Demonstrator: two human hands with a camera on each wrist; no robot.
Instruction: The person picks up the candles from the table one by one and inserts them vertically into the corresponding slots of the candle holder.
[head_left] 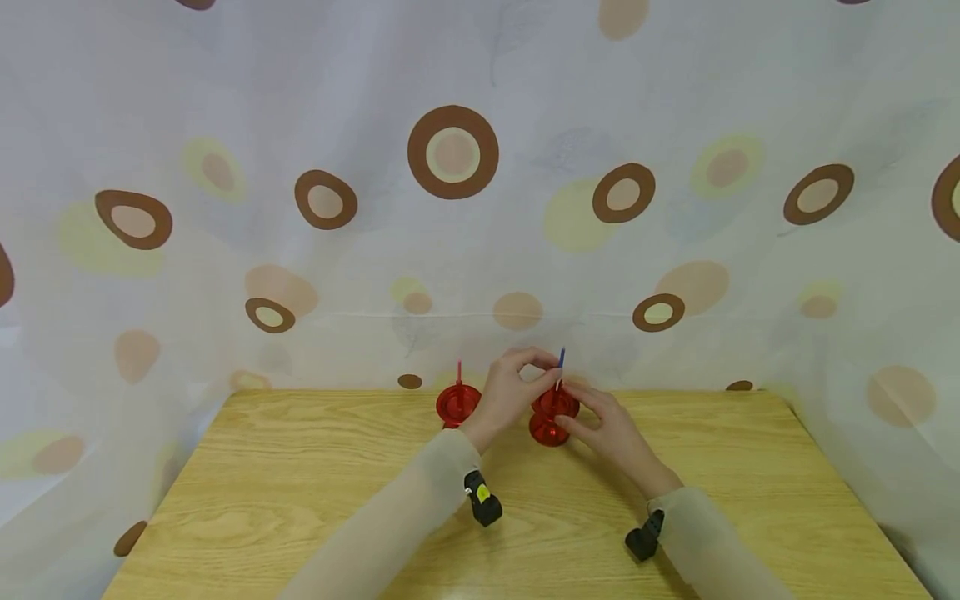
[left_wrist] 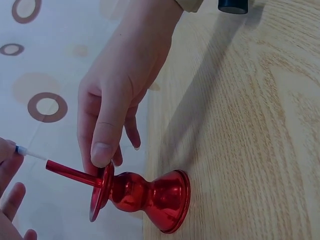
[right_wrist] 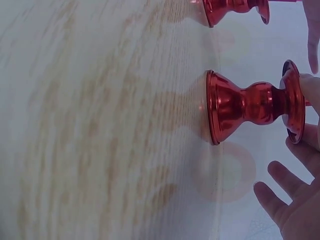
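Note:
Between thumb and fingers, my left hand pinches a slim blue candle whose lower end is white. That white end points at the narrow tube on top of a shiny red candle holder, right at its mouth in the left wrist view. My right hand grips the holder's round dish by the rim, thumb on the near side. The holder stands upright on its flared base on the table. In the right wrist view the same candle holder shows its base, while its tube is mostly hidden behind the right hand.
Left of the hands stands a second red candle holder with a pink candle upright in it, partly covered by my left hand. Both are near the back edge of the wooden table. A patterned curtain hangs behind.

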